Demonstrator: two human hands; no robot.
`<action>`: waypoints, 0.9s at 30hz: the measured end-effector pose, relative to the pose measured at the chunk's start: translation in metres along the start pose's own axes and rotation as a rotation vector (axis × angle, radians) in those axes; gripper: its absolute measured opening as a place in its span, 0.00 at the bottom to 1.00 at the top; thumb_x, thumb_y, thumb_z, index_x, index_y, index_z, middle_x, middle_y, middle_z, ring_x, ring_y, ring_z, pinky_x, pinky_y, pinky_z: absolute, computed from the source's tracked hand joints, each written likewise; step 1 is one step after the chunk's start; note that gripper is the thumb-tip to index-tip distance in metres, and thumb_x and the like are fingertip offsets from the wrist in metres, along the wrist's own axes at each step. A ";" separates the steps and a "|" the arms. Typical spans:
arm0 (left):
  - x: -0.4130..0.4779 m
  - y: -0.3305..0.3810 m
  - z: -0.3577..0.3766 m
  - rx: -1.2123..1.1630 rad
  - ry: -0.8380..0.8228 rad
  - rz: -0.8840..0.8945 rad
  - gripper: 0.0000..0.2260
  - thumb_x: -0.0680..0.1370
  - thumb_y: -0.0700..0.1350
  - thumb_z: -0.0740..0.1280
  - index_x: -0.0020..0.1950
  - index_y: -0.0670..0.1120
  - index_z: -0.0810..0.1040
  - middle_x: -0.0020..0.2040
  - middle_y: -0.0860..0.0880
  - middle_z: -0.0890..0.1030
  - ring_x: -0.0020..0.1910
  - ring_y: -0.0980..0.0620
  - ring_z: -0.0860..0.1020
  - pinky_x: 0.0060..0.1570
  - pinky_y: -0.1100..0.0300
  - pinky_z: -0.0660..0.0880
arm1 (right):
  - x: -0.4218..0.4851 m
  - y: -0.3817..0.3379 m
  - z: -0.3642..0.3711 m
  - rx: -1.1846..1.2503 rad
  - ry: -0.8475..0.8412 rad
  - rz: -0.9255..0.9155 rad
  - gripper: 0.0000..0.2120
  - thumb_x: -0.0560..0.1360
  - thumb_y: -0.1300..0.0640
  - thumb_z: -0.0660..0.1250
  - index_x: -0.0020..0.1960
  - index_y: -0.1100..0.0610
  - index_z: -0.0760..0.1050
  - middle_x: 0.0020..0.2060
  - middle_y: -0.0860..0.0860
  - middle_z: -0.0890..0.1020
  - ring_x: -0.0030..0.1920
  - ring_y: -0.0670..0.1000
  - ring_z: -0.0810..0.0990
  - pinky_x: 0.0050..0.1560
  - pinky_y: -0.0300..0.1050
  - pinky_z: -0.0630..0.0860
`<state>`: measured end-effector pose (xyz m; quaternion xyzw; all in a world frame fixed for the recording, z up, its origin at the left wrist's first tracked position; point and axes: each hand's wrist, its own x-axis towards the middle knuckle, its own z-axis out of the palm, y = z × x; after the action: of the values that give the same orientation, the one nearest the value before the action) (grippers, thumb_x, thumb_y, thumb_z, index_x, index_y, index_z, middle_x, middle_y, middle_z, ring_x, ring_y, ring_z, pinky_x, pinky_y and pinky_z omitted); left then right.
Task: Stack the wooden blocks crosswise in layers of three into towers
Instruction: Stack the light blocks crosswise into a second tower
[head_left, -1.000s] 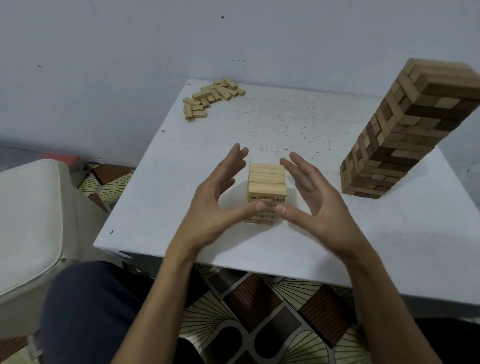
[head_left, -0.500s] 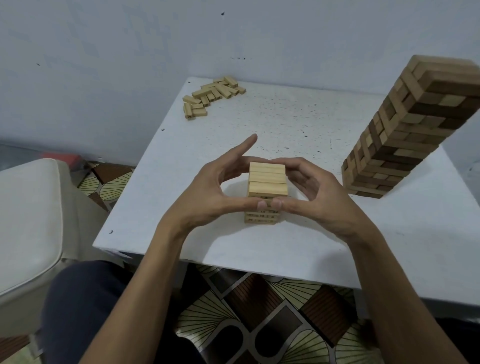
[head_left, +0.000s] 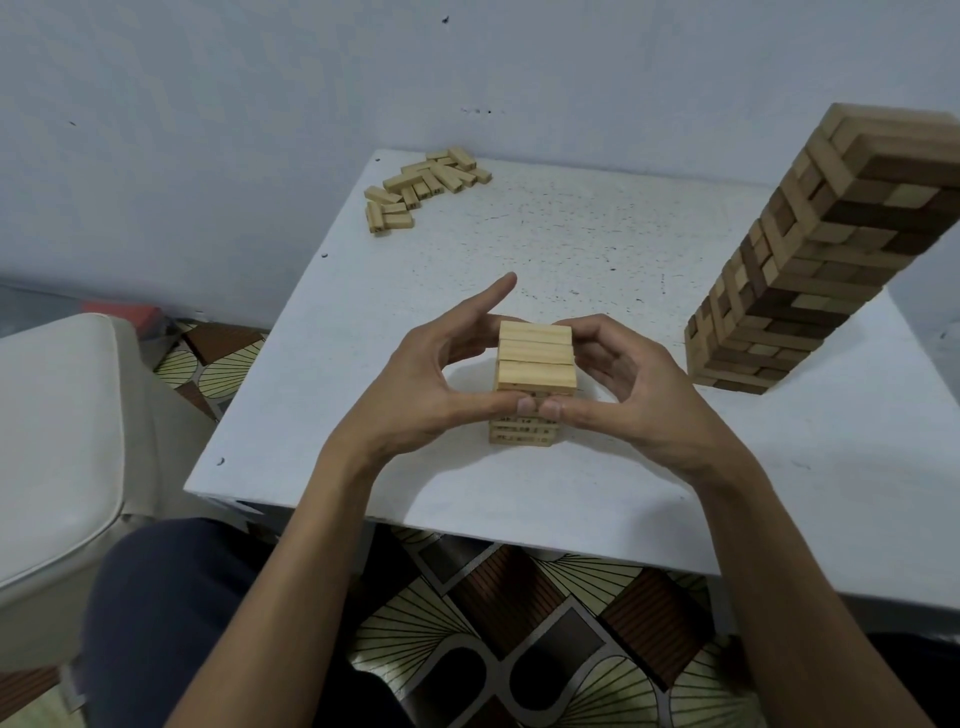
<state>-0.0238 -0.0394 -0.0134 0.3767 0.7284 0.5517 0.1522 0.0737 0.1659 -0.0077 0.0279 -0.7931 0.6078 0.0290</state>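
Note:
A short tower of pale wooden blocks (head_left: 535, 358) stands near the front middle of the white table (head_left: 571, 249). My left hand (head_left: 431, 374) curls round its left side, thumb on the front face, index finger pointing up and away. On the other side my right hand (head_left: 623, 384) wraps round the tower, its thumb meeting the left thumb at the front. The lower layers show below the thumbs. A pile of loose pale blocks (head_left: 421, 187) lies at the far left corner of the table.
A tall tower of mixed light and dark blocks (head_left: 810, 260) stands at the right of the table. A cream cushioned seat (head_left: 57, 447) is to the left, off the table. Patterned floor tiles (head_left: 519, 623) and my dark-trousered knee (head_left: 171, 613) show below the table's front edge.
Both hands were spread open beside the short tower a second ago; they have closed in and now clasp its sides. Since half a second ago almost nothing has moved.

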 end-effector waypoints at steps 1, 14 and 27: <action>0.000 0.000 0.000 -0.001 0.000 0.000 0.41 0.69 0.50 0.77 0.79 0.53 0.61 0.61 0.57 0.81 0.65 0.55 0.77 0.68 0.61 0.70 | 0.000 0.000 0.000 -0.004 0.001 -0.001 0.25 0.69 0.57 0.78 0.63 0.53 0.74 0.59 0.45 0.82 0.67 0.48 0.76 0.73 0.55 0.68; 0.000 0.002 -0.001 0.000 0.006 0.015 0.40 0.69 0.51 0.76 0.77 0.54 0.62 0.62 0.57 0.80 0.65 0.56 0.77 0.67 0.63 0.70 | -0.001 0.002 0.000 -0.018 -0.018 -0.021 0.26 0.69 0.58 0.77 0.65 0.54 0.73 0.60 0.47 0.81 0.67 0.49 0.76 0.72 0.54 0.69; -0.008 0.005 0.009 -0.086 0.111 -0.062 0.40 0.71 0.68 0.68 0.79 0.55 0.61 0.72 0.57 0.73 0.70 0.58 0.72 0.71 0.51 0.68 | -0.013 0.005 0.025 0.116 0.203 0.039 0.44 0.70 0.28 0.66 0.79 0.42 0.56 0.75 0.40 0.67 0.73 0.40 0.67 0.75 0.51 0.64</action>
<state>-0.0106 -0.0378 -0.0131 0.3159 0.7226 0.5977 0.1446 0.0858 0.1429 -0.0197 -0.0477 -0.7500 0.6527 0.0955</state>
